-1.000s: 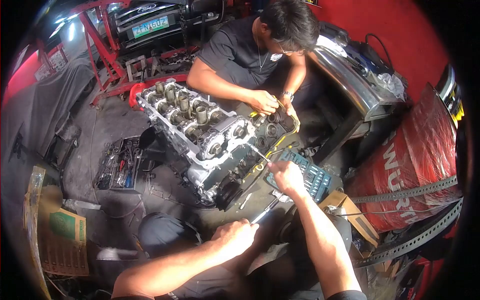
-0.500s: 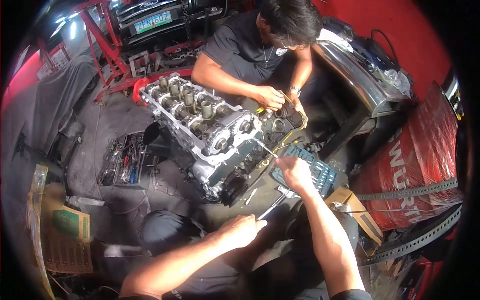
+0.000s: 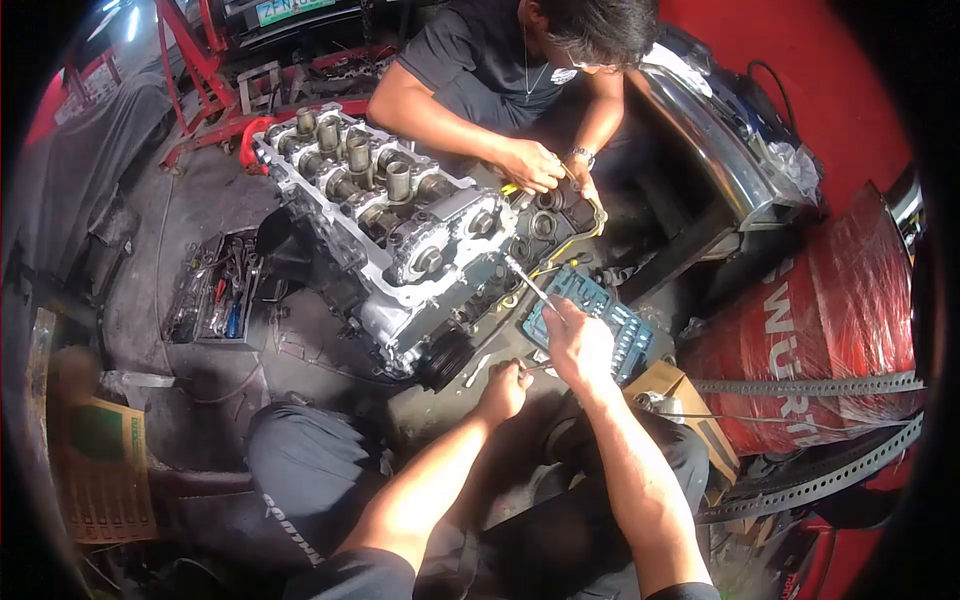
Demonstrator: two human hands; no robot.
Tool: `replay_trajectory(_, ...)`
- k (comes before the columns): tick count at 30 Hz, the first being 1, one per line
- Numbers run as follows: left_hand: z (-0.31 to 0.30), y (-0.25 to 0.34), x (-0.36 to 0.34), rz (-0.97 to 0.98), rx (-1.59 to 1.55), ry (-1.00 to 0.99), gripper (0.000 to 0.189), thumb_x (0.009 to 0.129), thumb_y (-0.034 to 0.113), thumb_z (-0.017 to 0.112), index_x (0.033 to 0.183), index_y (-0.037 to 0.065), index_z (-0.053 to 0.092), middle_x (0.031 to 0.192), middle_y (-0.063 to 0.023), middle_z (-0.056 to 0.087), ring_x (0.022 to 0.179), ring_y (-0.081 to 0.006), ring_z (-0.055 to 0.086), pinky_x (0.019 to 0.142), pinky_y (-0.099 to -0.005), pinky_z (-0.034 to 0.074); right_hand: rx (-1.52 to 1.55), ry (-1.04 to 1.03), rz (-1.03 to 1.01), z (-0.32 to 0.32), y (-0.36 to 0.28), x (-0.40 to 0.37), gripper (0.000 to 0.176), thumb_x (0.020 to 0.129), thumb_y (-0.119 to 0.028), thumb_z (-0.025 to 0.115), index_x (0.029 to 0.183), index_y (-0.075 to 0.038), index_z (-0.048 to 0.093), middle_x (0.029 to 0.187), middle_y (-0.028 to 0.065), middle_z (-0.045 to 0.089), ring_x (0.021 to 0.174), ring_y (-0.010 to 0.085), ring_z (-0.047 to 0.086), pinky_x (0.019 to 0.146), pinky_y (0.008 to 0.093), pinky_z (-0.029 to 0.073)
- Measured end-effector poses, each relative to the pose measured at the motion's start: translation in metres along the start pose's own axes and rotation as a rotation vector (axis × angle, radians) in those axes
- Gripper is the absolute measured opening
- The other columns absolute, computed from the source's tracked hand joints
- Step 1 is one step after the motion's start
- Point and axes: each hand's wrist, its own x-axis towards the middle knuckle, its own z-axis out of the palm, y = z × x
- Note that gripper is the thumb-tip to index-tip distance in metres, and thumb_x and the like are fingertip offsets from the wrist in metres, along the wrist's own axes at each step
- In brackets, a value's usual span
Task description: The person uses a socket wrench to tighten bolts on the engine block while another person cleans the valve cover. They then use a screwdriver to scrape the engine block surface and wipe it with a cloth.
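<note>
Silvery metal showed along the slim bar (image 3: 531, 281) that slanted from the right hand (image 3: 580, 345) toward the far left, its tip at the front of the engine's cylinder head (image 3: 420, 215). The right fingers were curled shut around the bar's near end, with most of its bright shaft lying beyond them on the far-left side. Nearer and to the left, the left hand (image 3: 503, 390) was closed, its fingers folded in on a thin dark handle (image 3: 541, 368) that reached right toward the right hand; how it met the bar could not be told, as the right hand hid that place. Just beyond the left hand, a black ribbed pulley (image 3: 447, 360) sat low on the engine's near end. An open teal socket case (image 3: 628, 338) lay behind and right of the right hand. On the far side, another person (image 3: 500, 105) crouched, both hands at a dark engine part edged in yellow (image 3: 573, 240). A tray of hand tools (image 3: 228, 290) stood on the floor to the left, and a red drum (image 3: 820, 340) wrapped in clear film stood at the right.
</note>
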Motion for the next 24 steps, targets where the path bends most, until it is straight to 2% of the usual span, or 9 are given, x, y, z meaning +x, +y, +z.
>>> replay_trajectory(3,0.009,-0.001,0.018,-0.032,-0.032,-0.043,0.018,0.091,0.015,0.062,0.103,0.002,0.058,0.103,-0.0232,0.062,0.102,-0.0411,0.053,0.093,-0.0492,0.043,-0.024,0.041,-0.025,0.003,-0.001,-0.001,0.033,0.094,-0.032,0.061,0.118,-0.011,0.071,0.089,0.0196,0.072,0.081,0.0362,0.071,0.075,0.0432,0.055)
replay_trajectory(6,0.016,0.001,0.02,-0.04,0.017,-0.011,0.023,0.094,0.021,0.062,0.104,0.0,0.058,0.1,-0.0219,0.062,0.101,-0.0377,0.058,0.091,-0.0459,0.046,0.019,-0.012,0.061,-0.001,-0.008,-0.003,0.035,0.094,-0.03,0.061,0.123,-0.013,0.068,0.097,0.0214,0.071,0.09,0.0373,0.07,0.082,0.0431,0.054)
replay_trajectory(9,0.019,0.002,0.015,-0.09,-0.042,-0.043,0.017,0.091,0.016,0.062,0.099,0.002,0.058,0.104,-0.0247,0.061,0.104,-0.0433,0.054,0.091,-0.051,0.045,-0.004,-0.025,0.078,0.002,-0.004,-0.005,0.035,0.094,-0.029,0.062,0.124,-0.012,0.068,0.096,0.0212,0.071,0.089,0.0367,0.071,0.081,0.0425,0.054)
replay_trajectory(12,0.013,0.006,0.013,-0.106,-0.107,-0.095,0.017,0.091,0.016,0.062,0.099,0.002,0.059,0.104,-0.025,0.061,0.105,-0.0443,0.055,0.093,-0.0514,0.045,-0.005,-0.004,0.058,0.007,-0.003,-0.006,0.035,0.094,-0.029,0.062,0.124,-0.011,0.068,0.097,0.0214,0.072,0.088,0.036,0.071,0.081,0.0416,0.054)
replay_trajectory(18,0.015,-0.008,0.021,-0.025,0.021,0.009,0.02,0.091,0.017,0.062,0.102,0.001,0.06,0.108,-0.0255,0.063,0.108,-0.0432,0.055,0.094,-0.0503,0.045,-0.025,-0.018,0.081,0.007,-0.012,-0.005,0.034,0.094,-0.027,0.062,0.124,-0.012,0.068,0.099,0.0203,0.072,0.089,0.0353,0.071,0.081,0.041,0.055)
replay_trajectory(21,0.014,-0.005,0.034,0.002,-0.007,-0.013,0.018,0.091,0.017,0.061,0.1,0.001,0.061,0.111,-0.0248,0.062,0.109,-0.0428,0.055,0.093,-0.049,0.046,-0.164,0.042,-0.003,0.011,-0.013,-0.008,0.032,0.094,-0.026,0.063,0.122,-0.012,0.069,0.098,0.0191,0.072,0.087,0.0348,0.071,0.078,0.0411,0.055)
replay_trajectory(24,0.031,-0.005,0.049,0.036,-0.082,-0.001,0.015,0.09,0.015,0.062,0.097,0.002,0.062,0.108,-0.023,0.064,0.109,-0.0415,0.055,0.093,-0.0478,0.047,-0.201,0.157,-0.076,0.02,-0.009,-0.011,0.031,0.094,-0.026,0.062,0.122,-0.014,0.069,0.086,0.0169,0.07,0.073,0.0343,0.069,0.069,0.0431,0.056)
